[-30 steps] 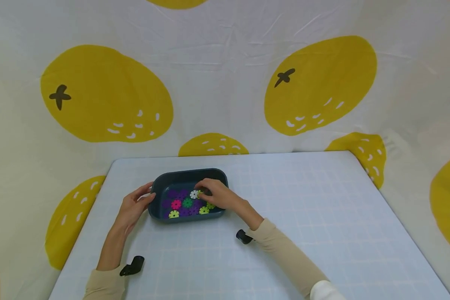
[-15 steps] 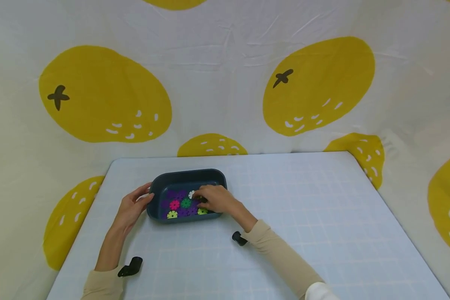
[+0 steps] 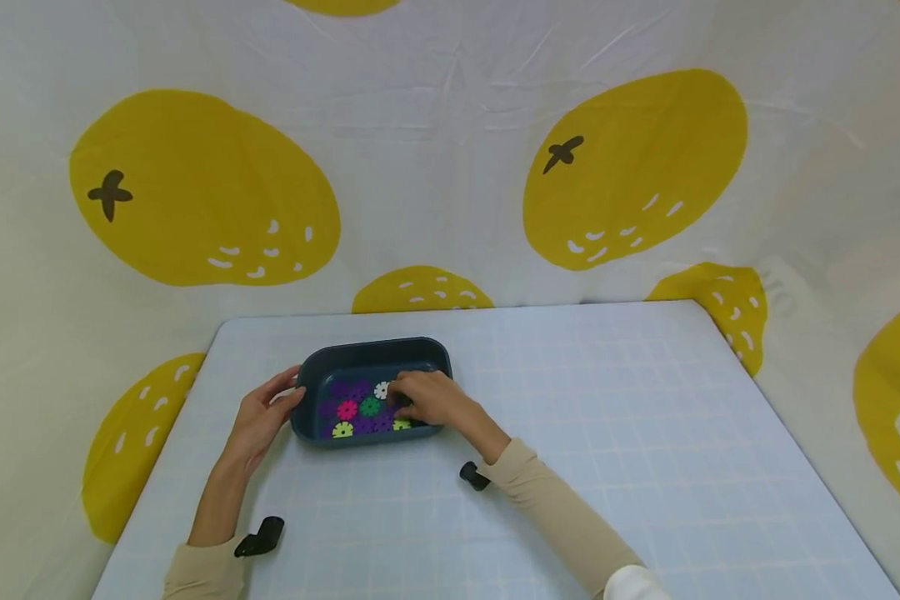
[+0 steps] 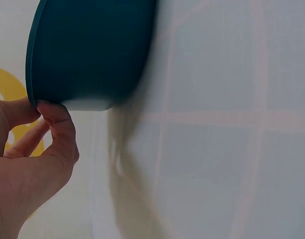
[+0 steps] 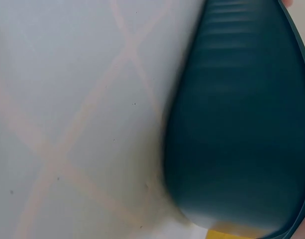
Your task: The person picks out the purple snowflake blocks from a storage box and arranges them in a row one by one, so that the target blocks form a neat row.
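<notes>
A dark teal tray (image 3: pixel 345 357) stands toward the back left of the table. Flat, notched plastic discs lie in it: several purple ones (image 3: pixel 357 389), a white disc (image 3: pixel 382 390), a pink disc (image 3: pixel 347 409), a green disc (image 3: pixel 371 407) and yellow discs (image 3: pixel 342 429). My left hand (image 3: pixel 261 421) pinches the tray's left rim between thumb and fingers, plain in the left wrist view. My right hand (image 3: pixel 433 397) reaches over the right side, its bent fingers down among the discs. Whether they hold a disc I cannot tell; the tray's wall (image 5: pixel 237 124) hides them in the right wrist view.
A pale checked cloth covers the table (image 3: pixel 607 417). Behind it hangs a white curtain (image 3: pixel 435 167) printed with large yellow fruit. Black wrist cameras stick out at the left cuff (image 3: pixel 262 537) and the right cuff (image 3: pixel 474 476).
My right hand has come lower and a little toward me inside the tray, covering yellow discs at the right. The left hand stays on the rim; the whole view has shifted slightly.
</notes>
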`<state>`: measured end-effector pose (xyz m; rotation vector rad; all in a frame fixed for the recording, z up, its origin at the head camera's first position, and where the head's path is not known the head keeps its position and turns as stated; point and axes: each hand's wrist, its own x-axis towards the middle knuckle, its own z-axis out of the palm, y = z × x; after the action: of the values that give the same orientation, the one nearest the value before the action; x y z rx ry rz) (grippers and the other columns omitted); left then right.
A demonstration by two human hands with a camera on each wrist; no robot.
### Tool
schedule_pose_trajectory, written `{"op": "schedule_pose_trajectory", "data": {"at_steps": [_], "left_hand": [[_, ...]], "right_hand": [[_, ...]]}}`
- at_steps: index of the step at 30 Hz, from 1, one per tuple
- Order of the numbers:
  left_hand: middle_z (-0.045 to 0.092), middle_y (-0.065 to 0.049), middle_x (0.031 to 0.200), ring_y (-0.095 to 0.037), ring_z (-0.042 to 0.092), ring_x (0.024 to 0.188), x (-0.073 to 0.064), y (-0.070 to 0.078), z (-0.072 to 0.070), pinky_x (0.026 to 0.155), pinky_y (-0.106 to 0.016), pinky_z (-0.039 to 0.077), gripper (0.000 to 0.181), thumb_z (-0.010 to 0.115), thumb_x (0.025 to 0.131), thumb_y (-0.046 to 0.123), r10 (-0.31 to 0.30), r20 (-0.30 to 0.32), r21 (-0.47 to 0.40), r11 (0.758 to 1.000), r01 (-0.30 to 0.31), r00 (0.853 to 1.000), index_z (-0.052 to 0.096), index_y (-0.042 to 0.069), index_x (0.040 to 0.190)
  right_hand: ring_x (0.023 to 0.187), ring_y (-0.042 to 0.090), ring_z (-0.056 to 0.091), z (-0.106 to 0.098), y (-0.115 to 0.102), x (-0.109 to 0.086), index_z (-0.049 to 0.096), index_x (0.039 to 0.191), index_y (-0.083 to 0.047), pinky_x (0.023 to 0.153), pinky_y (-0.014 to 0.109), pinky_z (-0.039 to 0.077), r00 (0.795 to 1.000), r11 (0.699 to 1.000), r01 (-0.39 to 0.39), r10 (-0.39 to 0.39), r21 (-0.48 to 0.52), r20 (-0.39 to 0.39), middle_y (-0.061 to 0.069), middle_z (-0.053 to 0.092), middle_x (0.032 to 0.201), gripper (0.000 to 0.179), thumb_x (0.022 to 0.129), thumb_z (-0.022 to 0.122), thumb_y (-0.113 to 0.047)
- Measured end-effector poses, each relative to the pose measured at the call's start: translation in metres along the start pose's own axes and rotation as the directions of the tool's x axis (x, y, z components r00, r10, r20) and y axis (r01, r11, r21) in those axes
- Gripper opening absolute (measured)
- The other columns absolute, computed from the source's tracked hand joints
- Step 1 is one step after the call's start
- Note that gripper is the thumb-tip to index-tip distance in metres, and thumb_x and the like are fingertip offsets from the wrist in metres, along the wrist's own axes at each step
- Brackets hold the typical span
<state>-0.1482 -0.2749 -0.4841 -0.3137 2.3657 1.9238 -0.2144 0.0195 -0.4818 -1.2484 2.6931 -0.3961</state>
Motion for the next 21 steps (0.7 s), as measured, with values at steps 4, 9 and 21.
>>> {"op": "schedule_pose_trajectory", "data": {"at_steps": [4,9,21], "left_hand": [[0.042,-0.015,0.147,-0.001,0.059,0.104,-0.0006,0.0006,0.0006,0.086,-0.013,0.049,0.061,0.064,0.104,0.028,0.0,-0.004,-0.005,1.0,-0.001,1.0,0.042,0.008,0.157],[0.042,-0.015,0.147,-0.002,0.059,0.105,-0.0004,0.0008,0.001,0.087,-0.013,0.049,0.059,0.063,0.105,0.026,0.007,-0.005,-0.012,1.0,-0.007,1.0,0.042,0.009,0.157],[0.042,-0.015,0.146,0.001,0.059,0.101,0.0007,-0.0015,0.0001,0.086,-0.013,0.049,0.06,0.064,0.104,0.027,0.009,-0.011,-0.015,1.0,-0.009,1.0,0.043,0.008,0.157]], "right_hand": [[0.096,0.007,0.062,-0.0012,-0.0009,-0.0002,0.074,0.12,-0.023,0.077,0.023,0.049,1.0,1.0,-0.008,0.008,-0.004,0.013,-0.006,0.068,0.113,0.027,0.095,0.075,-0.035],[0.097,0.007,0.063,-0.0023,-0.0013,0.0,0.074,0.122,-0.023,0.077,0.023,0.049,1.0,1.0,-0.017,0.017,-0.01,0.023,-0.005,0.068,0.113,0.029,0.095,0.076,-0.035],[0.096,0.011,0.064,0.0015,0.0014,-0.0028,0.075,0.113,-0.015,0.087,0.025,0.052,0.99,0.98,0.049,-0.022,0.192,-0.14,-0.001,0.067,0.109,0.015,0.098,0.073,-0.015]]}}
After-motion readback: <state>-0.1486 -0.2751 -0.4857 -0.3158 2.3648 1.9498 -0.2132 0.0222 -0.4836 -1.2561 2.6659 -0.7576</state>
